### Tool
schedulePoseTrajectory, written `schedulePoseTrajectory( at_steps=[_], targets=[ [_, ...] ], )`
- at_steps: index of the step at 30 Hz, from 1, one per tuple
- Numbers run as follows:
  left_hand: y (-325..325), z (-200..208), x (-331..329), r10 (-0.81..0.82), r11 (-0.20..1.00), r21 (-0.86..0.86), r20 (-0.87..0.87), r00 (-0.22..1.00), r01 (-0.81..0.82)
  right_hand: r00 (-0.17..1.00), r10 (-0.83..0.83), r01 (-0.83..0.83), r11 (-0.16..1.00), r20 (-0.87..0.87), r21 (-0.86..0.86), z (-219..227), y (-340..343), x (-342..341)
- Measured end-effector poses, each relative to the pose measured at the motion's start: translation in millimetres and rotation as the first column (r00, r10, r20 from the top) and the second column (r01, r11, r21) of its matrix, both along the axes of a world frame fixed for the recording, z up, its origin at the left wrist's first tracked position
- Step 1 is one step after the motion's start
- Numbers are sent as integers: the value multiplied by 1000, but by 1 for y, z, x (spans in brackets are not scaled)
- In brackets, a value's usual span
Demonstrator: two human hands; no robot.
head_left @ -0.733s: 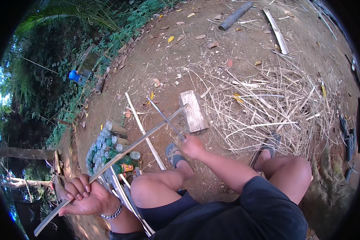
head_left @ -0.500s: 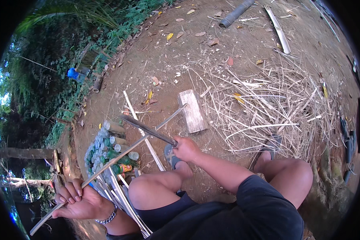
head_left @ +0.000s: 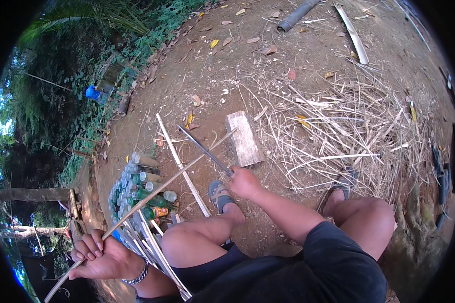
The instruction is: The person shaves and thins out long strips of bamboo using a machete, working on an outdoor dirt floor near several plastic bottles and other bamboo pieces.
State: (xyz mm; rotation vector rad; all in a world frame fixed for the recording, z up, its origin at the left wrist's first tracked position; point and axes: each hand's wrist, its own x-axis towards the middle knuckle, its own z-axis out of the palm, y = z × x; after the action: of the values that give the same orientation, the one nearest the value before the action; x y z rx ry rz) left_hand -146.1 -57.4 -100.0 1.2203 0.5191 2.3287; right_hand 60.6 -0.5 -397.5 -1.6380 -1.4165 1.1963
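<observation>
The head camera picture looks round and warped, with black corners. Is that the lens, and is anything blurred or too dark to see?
Head view: a fisheye lens leaves black corners and bends straight edges near the rim; soft, even daylight on the dirt ground, no glare; the foliage at left lies in deep shade with a blown-out patch of sky; the blade in the right hand and the bamboo strip in the left hand are sharp.

You have bare dirt [head_left: 288,70] open across the upper middle of the frame. To the right, a tangle of dry strips [head_left: 349,131] crowds the ground; a wooden block [head_left: 243,139] sits centre, and bottles [head_left: 141,189] with stacked slats [head_left: 156,252] fill the lower left.
</observation>
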Motion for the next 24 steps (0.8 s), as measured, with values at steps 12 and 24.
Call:
schedulePoseTrajectory(
  at_steps=[12, 24],
  targets=[
    [4, 1, -18, -123, 992, 15, -40, 992, 123, 995, 34, -24, 994, 93, -106, -50, 24, 24],
    [13, 8, -46, -184, 983, -10, -127, 975, 184, 976, 110, -55, 960, 188, -275, -107, 45, 62]
  ],
)
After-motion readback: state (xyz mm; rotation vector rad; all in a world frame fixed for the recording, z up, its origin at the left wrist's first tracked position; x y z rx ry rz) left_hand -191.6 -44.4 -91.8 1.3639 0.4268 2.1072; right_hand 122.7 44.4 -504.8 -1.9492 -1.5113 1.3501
